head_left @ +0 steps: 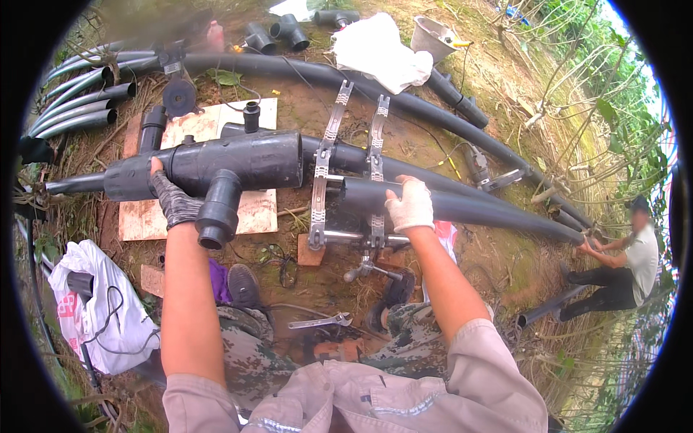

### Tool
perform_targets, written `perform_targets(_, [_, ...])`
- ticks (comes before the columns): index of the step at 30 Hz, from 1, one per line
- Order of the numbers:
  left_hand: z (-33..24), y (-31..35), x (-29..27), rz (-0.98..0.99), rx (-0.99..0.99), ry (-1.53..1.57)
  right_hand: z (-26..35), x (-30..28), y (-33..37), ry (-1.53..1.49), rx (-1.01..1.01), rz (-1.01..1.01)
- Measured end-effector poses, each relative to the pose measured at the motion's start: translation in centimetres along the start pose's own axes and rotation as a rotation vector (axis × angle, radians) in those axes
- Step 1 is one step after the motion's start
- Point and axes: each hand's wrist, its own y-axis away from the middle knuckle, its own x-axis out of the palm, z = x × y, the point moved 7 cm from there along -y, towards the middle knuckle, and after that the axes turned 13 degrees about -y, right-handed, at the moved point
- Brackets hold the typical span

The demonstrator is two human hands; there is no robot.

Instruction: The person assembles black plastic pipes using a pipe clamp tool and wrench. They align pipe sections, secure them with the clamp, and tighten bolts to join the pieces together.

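Observation:
My left hand (pixel 179 203), in a dark grey glove, grips the underside of a thick black pipe fitting (pixel 249 160), its thumb up along the side. A short branch with a stepped end (pixel 219 206) juts from the fitting toward me. My right hand (pixel 411 205), in a white fingerless-looking glove, is closed over a long black pipe (pixel 476 209) close to its open left end. Between my hands stands a metal pipe clamp (pixel 318 209) with two hinged, opened jaw bands and a threaded handle below. The pipe's near end lies over the clamp's lower part.
At the far right a co-worker (pixel 635 252) holds the pipe's far end. A wooden board (pixel 253 216) lies under the fitting. An adjustable wrench (pixel 319 321) rests between my feet. White bags (pixel 379 54), a bucket (pixel 432 37), cables, bricks and several loose pipes surround the spot.

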Motion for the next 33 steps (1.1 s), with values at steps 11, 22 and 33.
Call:
perform_targets(11, [10.4, -6.0, -7.0, -0.306, -0.096, -0.003, -0.7, 9.9, -12.6, -0.329, 0.249, 0.312])
perform_targets(22, [15.0, -8.2, -6.1, -0.252, -0.113, -0.1, -3.5, 18.2, -25.4, -0.335, 0.388, 0.3])
perform_targets(33, [18.8, -9.8, -7.5, -0.172, -0.223, -0.227, -1.5, 21.4, -32.4, -0.338, 0.559, 0.173])
